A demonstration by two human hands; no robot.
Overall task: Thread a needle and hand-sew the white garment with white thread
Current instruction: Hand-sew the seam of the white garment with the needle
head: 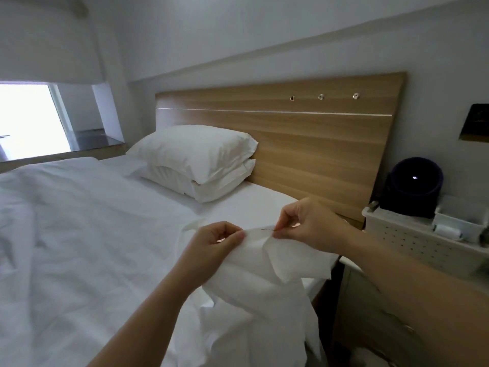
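Sewing looks underway: the right hand (pixel 307 225) pinches the needle (pixel 267 229), whose tip sits at a raised fold of the white garment (pixel 264 263). The left hand (pixel 219 238) pinches that fold just beside it. The garment is held up over the bed (pixel 79 234) edge and trails down toward the lap. Threading is probably done, stitching still left. The thread can't be made out; any stitches are too small to see.
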